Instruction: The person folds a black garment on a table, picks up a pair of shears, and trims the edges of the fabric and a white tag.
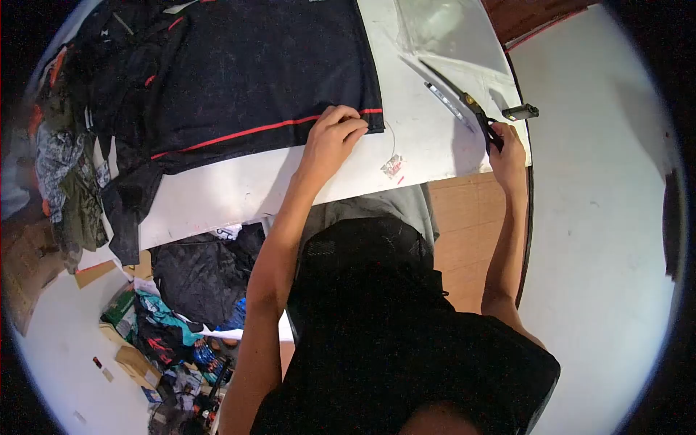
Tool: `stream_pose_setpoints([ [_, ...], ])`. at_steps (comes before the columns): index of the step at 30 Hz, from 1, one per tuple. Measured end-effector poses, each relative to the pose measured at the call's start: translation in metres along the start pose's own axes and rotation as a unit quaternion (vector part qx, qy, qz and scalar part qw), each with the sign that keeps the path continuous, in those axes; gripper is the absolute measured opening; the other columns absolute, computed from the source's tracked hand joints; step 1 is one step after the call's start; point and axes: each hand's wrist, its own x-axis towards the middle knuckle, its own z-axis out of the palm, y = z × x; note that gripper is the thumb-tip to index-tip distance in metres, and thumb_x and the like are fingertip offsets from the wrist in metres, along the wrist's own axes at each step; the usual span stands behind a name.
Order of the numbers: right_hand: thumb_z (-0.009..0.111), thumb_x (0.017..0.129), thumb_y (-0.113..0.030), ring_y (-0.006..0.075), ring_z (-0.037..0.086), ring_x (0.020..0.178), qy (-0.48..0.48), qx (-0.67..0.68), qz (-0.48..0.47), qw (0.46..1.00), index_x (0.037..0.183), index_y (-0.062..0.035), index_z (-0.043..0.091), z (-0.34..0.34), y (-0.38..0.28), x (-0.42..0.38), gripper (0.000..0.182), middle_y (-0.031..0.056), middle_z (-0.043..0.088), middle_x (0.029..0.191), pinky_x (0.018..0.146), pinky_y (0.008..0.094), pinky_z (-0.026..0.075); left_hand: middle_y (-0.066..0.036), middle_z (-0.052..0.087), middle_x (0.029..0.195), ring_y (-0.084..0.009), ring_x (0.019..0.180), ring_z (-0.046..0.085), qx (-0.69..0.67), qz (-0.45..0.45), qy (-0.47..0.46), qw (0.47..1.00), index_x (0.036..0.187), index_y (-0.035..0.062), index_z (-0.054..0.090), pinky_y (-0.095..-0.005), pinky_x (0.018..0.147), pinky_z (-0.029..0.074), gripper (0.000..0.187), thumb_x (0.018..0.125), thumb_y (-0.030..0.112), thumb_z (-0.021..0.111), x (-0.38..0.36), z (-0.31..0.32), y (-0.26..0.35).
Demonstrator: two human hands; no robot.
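A dark shirt [268,65] with a red stripe near its lower edge lies spread on the white table [210,192]. My left hand [335,139] rests at the shirt's lower right corner, its fingers curled closed on the fabric by the red stripe. At the table's right end, my right hand [507,154] has its fingers around the handles of black scissors [473,105], whose blades point away to the upper left. A small clear tag [392,167] on a thin string lies just right of the shirt corner.
Beside the scissors lies a slim clear-and-dark tool [444,100]. A small black object [520,112] sits at the right edge, and a clear plastic bag [442,29] at the back. Piled clothes [69,174] crowd the left; more garments [203,275] and boxes [138,367] are below.
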Motion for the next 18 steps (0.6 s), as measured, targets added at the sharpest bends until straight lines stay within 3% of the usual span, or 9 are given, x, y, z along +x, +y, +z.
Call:
stream_pose_setpoints([
  [1,0.057,0.075,0.010,0.0277,0.063,0.087,-0.004,-0.001,0.003,1.000,0.107,0.0026,0.054,-0.001,-0.001,-0.004,0.033,0.0158,0.061,0.097,0.076,0.0336,0.049,-0.007,0.061,0.093,-0.0241,0.085,0.057,0.015,0.019,0.013,1.000,0.090,0.0015,0.067,-0.0340,0.076,0.047,0.017,0.074,0.004,0.070,0.000,0.002,-0.001],
  [3,0.063,0.077,0.006,0.0157,0.058,0.069,-0.010,0.072,0.057,0.996,0.104,0.0025,0.054,-0.002,-0.014,-0.013,0.028,0.0080,0.060,0.083,0.064,0.0276,0.046,-0.007,0.062,0.093,-0.0248,0.085,0.057,0.024,0.032,0.025,0.999,0.089,0.0010,0.067,-0.0342,0.075,0.047,0.016,0.074,0.003,0.070,-0.001,0.006,0.000],
  [4,0.069,0.080,-0.002,0.0070,0.048,0.060,-0.047,0.249,0.132,0.958,0.097,0.0019,0.056,0.002,-0.022,-0.018,0.022,0.0008,0.055,0.073,0.056,0.0217,0.039,-0.007,0.062,0.093,-0.0251,0.085,0.057,0.027,0.034,0.045,0.998,0.088,0.0009,0.067,-0.0345,0.075,0.046,0.015,0.074,0.002,0.069,-0.001,0.007,0.001],
  [5,0.071,0.080,-0.007,0.0044,0.045,0.054,-0.084,0.267,0.133,0.951,0.087,-0.0006,0.057,0.004,-0.030,-0.022,0.018,-0.0018,0.050,0.064,0.050,0.0194,0.036,-0.007,0.062,0.094,-0.0253,0.085,0.057,0.031,0.038,0.065,0.997,0.087,0.0008,0.066,-0.0347,0.075,0.046,0.013,0.074,0.001,0.069,-0.001,0.007,0.002],
  [7,0.074,0.078,-0.011,0.0026,0.041,0.045,-0.208,0.353,0.211,0.887,0.080,-0.0030,0.056,0.006,-0.048,-0.031,0.019,-0.0032,0.046,0.056,0.042,0.0184,0.030,-0.006,0.062,0.094,-0.0245,0.085,0.057,0.045,0.035,0.086,0.995,0.086,0.0018,0.067,-0.0339,0.074,0.046,0.013,0.073,0.002,0.070,-0.003,0.008,0.003],
  [10,0.077,0.076,-0.017,0.0030,0.036,0.037,-0.239,0.428,0.215,0.845,0.073,-0.0045,0.057,0.022,-0.060,-0.051,0.024,-0.0044,0.046,0.051,0.035,0.0188,0.024,-0.004,0.061,0.095,-0.0219,0.084,0.055,0.091,0.025,0.120,0.988,0.085,0.0045,0.069,-0.0335,0.076,0.044,0.013,0.072,0.004,0.071,-0.006,0.008,0.007],
  [12,0.075,0.077,-0.018,0.0034,0.036,0.035,-0.286,0.501,0.249,0.778,0.070,-0.0045,0.057,0.023,-0.068,-0.059,0.024,-0.0039,0.046,0.052,0.034,0.0191,0.024,-0.004,0.061,0.094,-0.0223,0.083,0.056,0.079,0.009,0.112,0.990,0.085,0.0047,0.069,-0.0338,0.076,0.044,0.012,0.073,0.004,0.070,-0.009,0.009,0.008],
  [15,0.073,0.079,-0.016,0.0037,0.038,0.035,-0.310,0.516,0.256,0.756,0.071,-0.0045,0.057,0.018,-0.067,-0.068,0.022,-0.0042,0.046,0.051,0.034,0.0188,0.026,-0.005,0.061,0.092,-0.0233,0.082,0.056,0.066,0.000,0.104,0.992,0.084,0.0045,0.067,-0.0346,0.075,0.044,0.010,0.074,0.003,0.069,-0.010,0.010,0.007],
  [18,0.071,0.080,-0.029,0.0039,0.038,0.035,-0.332,0.528,0.245,0.743,0.073,-0.0042,0.053,0.018,-0.054,-0.081,0.032,-0.0034,0.043,0.050,0.033,0.0183,0.027,-0.006,0.062,0.089,-0.0245,0.080,0.057,0.064,-0.004,0.104,0.993,0.085,0.0042,0.065,-0.0355,0.074,0.043,0.010,0.075,0.003,0.067,-0.009,0.010,0.008],
])
